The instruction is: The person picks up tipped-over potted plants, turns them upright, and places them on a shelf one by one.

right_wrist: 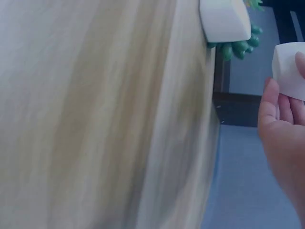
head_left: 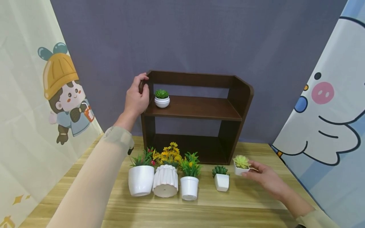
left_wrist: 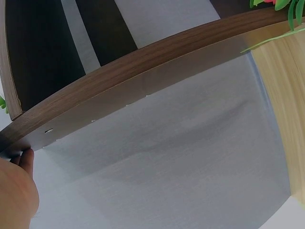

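On the shelf [head_left: 196, 107] edge, left hand [head_left: 136, 98] fingers grip; right hand [head_left: 266, 177] fingers pinch succulent pot [head_left: 240, 169] — beside shelf.

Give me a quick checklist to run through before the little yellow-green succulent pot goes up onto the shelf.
1. Right hand has its grip on the small succulent pot: ok, fingers wrap the white pot at the table's right side.
2. Left hand steadies the brown shelf unit: ok, it grips the upper left side panel.
3. Room on the upper shelf: ok, only the round ribbed pot stands there, at the left end.
4. Lift path: ok, the square pot is the nearest neighbour and stands apart to the left.
5. Pot clear of the table: cannot tell.
6. Lower shelf free: cannot tell, partly hidden behind flowers.
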A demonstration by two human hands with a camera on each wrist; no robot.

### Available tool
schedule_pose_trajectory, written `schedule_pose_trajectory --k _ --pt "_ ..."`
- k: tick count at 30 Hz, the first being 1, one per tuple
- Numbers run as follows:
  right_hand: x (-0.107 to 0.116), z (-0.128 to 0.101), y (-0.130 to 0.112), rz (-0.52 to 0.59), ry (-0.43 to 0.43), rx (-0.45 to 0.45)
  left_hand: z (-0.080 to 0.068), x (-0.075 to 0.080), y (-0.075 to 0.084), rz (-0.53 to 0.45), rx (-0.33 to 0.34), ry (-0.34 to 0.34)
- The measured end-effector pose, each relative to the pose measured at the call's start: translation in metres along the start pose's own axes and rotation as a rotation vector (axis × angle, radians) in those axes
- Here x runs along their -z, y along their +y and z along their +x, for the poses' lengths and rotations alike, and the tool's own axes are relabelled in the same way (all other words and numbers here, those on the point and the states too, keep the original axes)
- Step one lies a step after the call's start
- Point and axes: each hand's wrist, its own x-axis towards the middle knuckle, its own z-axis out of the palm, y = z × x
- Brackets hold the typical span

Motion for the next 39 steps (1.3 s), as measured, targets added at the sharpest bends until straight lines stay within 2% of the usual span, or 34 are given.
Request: schedule_pose_trajectory --k 11,18,28,39 --pt "-0.010 0.003 -0.039 -0.069 0.053 0.028 0.001 -0.001 0.000 0.004 -0.006 0.017" --pt "-0.022 0.009 -0.059 -0.075 0.069 0.061 0.000 -0.001 -0.001 0.007 -0.012 0.016" --pt "-0.042 0.022 -0.093 -0.036 0.050 0.153 -0.002 0.000 -0.003 0.008 -0.010 0.012" --pt "-0.053 0.045 -0.138 0.003 0.048 0.298 -0.001 -0.001 -0.003 0.012 -0.021 0.023"
